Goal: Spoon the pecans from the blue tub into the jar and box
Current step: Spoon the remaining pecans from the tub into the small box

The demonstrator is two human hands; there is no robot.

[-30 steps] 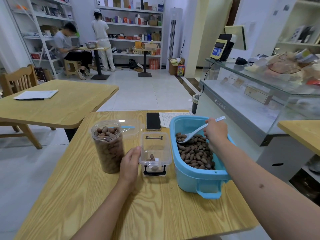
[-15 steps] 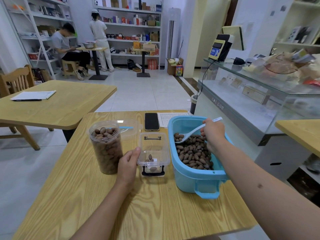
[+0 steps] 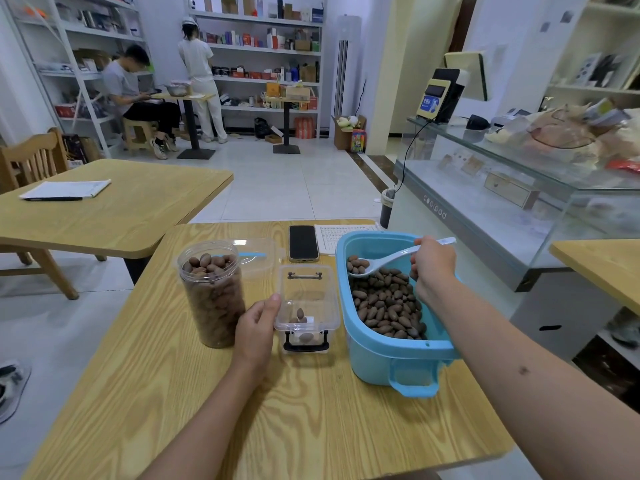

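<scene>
Right hand (image 3: 433, 266) grips the white spoon (image 3: 388, 259) by its handle, fingers curled round it, over the far end of the blue tub (image 3: 391, 358). I see the spoon's bowl low in the tub with a few pecans (image 3: 388, 306) in it, resting on or just above the pile; I cannot tell which. Left hand (image 3: 258, 325) sits on the table (image 3: 311, 427) between the jar (image 3: 211, 292) and the box (image 3: 306, 299), fingers curled loosely against the box's left wall, thumb tip at its rim. I count only a few pecans in the box, while the jar is filled to near its mouth. Box stands just beside the tub, on its left. Behind the box lies a phone (image 3: 303, 242), with a clear lid (image 3: 256, 254) behind the jar and a printed sheet (image 3: 341, 233) beside the phone.
</scene>
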